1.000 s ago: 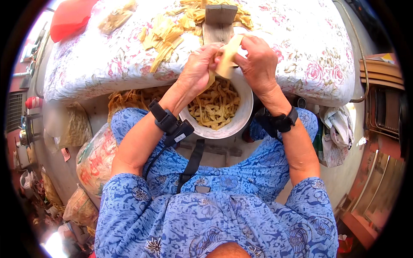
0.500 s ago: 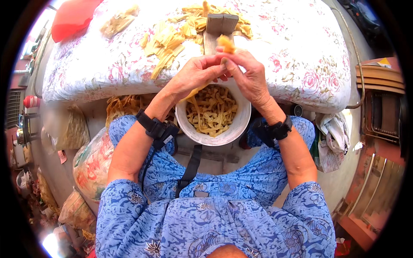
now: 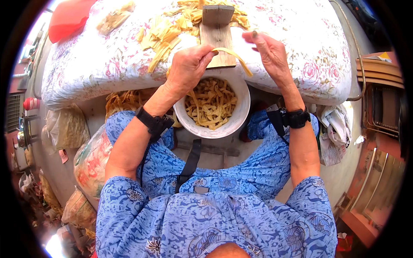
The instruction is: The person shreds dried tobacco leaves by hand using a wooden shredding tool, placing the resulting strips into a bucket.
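Observation:
My left hand (image 3: 188, 69) is closed, thumb against finger, on a flat yellow strip (image 3: 235, 54). The strip arches out to the right across a wooden board (image 3: 216, 38) and droops at its free end. To the right of the strip, my right hand (image 3: 272, 55) is raised with its fingers loosely bent and apart, slightly blurred, nothing visible in them. Below both hands stands a white bucket (image 3: 183, 118) holding many curled yellowish strips (image 3: 211, 105). At the board's far end a wooden block (image 3: 218, 15) rises upright.
A flowered cloth (image 3: 297, 56) covers the table, with loose yellow strips (image 3: 160, 43) heaped left of the board. A red item (image 3: 69, 20) and a small bundle (image 3: 115, 18) lie at the far left. Plastic bags (image 3: 66, 127) stand on the floor; a white bag (image 3: 335, 127) is at right.
My hands were together over the board's near end with a yellow piece between them. My right hand has since moved off to the right, and the strip stays in my left.

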Available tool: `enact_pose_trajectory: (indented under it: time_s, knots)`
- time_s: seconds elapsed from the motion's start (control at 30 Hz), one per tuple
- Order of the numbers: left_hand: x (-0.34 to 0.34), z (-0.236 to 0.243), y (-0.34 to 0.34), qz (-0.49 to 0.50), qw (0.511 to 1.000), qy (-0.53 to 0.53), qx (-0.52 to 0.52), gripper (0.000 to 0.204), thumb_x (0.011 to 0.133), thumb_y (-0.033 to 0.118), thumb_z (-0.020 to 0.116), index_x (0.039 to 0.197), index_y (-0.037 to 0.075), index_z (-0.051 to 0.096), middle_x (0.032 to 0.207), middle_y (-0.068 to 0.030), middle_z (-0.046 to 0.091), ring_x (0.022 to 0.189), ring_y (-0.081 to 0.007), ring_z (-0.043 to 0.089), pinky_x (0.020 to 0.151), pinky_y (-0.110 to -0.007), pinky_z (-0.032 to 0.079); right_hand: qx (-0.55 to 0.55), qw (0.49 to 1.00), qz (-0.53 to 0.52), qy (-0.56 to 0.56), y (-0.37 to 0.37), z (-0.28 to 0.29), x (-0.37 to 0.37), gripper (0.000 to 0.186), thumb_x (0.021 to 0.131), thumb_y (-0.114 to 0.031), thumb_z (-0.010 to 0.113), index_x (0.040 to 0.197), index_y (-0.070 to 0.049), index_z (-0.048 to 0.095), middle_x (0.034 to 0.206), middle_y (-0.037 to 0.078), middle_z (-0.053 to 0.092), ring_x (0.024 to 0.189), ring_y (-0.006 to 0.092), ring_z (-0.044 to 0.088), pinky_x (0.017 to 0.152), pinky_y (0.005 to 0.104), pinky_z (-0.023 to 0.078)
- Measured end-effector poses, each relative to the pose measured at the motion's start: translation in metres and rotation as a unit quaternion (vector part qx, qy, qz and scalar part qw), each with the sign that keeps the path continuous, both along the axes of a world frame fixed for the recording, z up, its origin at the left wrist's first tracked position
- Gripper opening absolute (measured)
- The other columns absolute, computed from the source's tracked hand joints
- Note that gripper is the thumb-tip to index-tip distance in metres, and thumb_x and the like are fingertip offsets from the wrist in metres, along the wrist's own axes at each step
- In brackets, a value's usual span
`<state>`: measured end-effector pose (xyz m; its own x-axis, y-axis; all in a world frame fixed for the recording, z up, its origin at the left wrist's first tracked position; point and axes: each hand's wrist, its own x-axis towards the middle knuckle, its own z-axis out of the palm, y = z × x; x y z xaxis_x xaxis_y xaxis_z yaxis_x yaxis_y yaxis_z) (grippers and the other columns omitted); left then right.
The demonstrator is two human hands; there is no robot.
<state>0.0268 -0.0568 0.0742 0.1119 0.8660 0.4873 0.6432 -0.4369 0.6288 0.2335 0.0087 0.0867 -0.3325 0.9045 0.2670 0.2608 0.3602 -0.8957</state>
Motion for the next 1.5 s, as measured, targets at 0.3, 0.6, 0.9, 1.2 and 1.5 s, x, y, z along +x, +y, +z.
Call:
enact_pose_trajectory:
  time_s: [0.3,0.6,0.9,1.2,1.5]
  knots:
    - [-0.009,0.011,-0.006,-0.105,0.952,-0.069,-0.278,0.011,0.084,0.014,0.058,0.084,0.004,0.062,0.059,-0.0014,0.054,0.051,-0.0076,0.047,0.046,-0.022,0.038,-0.269,0.959,-0.014,0.089,-0.019,-0.015,-0.007,0.017,0.08,-0.017,0.061,0.076,-0.001,0.067,0.056,-0.001,0.055,0.048,0.0027,0.042,0.044,0.0178,0.033]
    - [-0.008,-0.006,0.0,-0.236,0.782,-0.337,-0.468,0.021,0.091,0.022,0.048,0.084,0.005,0.058,0.058,0.003,0.049,0.046,-0.0016,0.039,0.045,-0.017,0.034,-0.358,0.83,0.354,0.241,-0.038,0.006,-0.025,0.038,0.087,-0.03,0.053,0.107,0.002,0.058,0.047,-0.007,0.038,0.043,0.0022,0.036,0.042,0.0172,0.027]
    - [0.017,-0.018,-0.006,-0.296,0.576,-0.496,-0.579,0.025,0.089,0.022,0.051,0.087,-0.002,0.055,0.062,-0.0022,0.052,0.044,-0.0027,0.042,0.036,-0.014,0.03,-0.121,0.961,0.235,-0.078,-0.035,-0.001,-0.024,0.026,0.078,-0.02,0.065,0.099,-0.004,0.064,0.068,0.001,0.061,0.057,0.0047,0.051,0.055,0.0193,0.044]
    - [0.031,-0.019,-0.006,-0.055,0.723,-0.575,-0.378,0.019,0.089,0.016,0.049,0.092,0.0,0.059,0.067,-0.0038,0.058,0.049,-0.0035,0.048,0.045,-0.014,0.039,0.249,0.943,-0.03,-0.221,-0.032,-0.009,-0.028,0.02,0.074,-0.019,0.061,0.09,-0.009,0.066,0.082,0.005,0.062,0.066,0.0241,0.057,0.059,0.0301,0.047]
    - [0.021,-0.005,-0.007,-0.03,0.837,-0.45,-0.311,0.025,0.086,0.023,0.055,0.094,0.0,0.05,0.067,-0.0073,0.061,0.049,-0.007,0.054,0.046,-0.018,0.042,-0.098,0.984,0.118,-0.094,-0.024,-0.008,-0.033,0.02,0.081,-0.019,0.059,0.082,-0.001,0.066,0.065,0.002,0.063,0.057,0.0072,0.054,0.055,0.0231,0.046]
